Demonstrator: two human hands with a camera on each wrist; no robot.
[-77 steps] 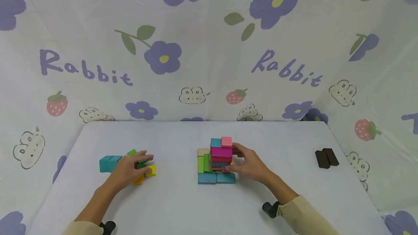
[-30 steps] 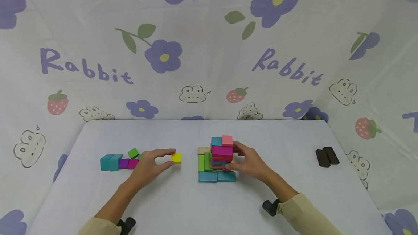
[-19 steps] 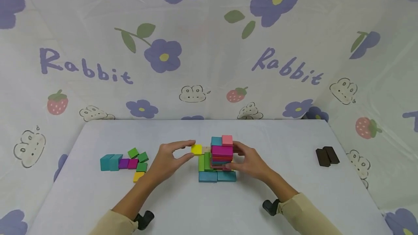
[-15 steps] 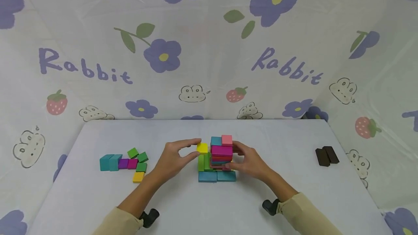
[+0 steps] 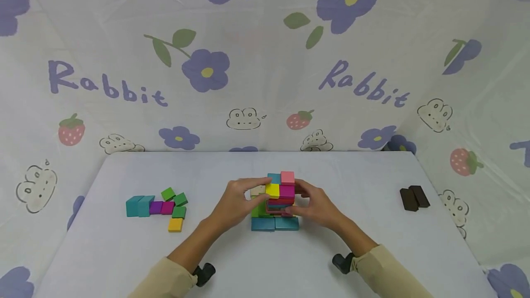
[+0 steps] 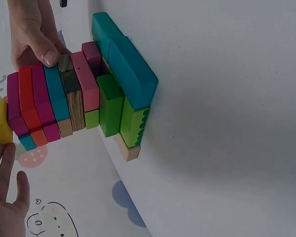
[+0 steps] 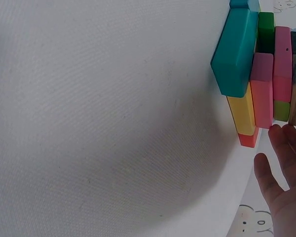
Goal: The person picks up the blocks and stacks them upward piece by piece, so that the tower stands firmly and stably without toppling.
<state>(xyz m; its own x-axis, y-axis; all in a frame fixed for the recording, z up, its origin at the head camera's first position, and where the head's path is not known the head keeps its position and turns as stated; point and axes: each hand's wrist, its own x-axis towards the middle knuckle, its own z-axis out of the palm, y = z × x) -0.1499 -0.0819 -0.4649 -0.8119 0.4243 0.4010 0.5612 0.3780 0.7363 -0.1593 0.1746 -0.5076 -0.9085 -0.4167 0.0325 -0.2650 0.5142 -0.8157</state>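
A tower of coloured wooden blocks [image 5: 286,191] rises from a wider base of teal blocks [image 5: 263,224] and green ones at the table's middle. My left hand [image 5: 238,200] pinches a yellow block [image 5: 272,191] between thumb and fingers, at the tower's upper left. In the left wrist view this yellow block [image 6: 2,121] is right at the magenta block on the stack's top level. From the right, my right hand [image 5: 319,206] holds the tower, thumb in front and fingers at its far side. A pink block [image 5: 287,178] and a teal block [image 5: 273,178] show at the tower's top back.
To the left lie loose blocks: two teal [image 5: 140,206], a purple [image 5: 156,208], a magenta [image 5: 167,207], several green [image 5: 179,212] and a yellow-orange one [image 5: 175,225]. Two dark brown blocks [image 5: 414,198] lie far right on the white table [image 5: 352,176]. A patterned cloth hangs behind.
My left hand picked the yellow block out of the left-hand pile and carried it right to the top of the tower. My right hand has stayed at the tower's right side.
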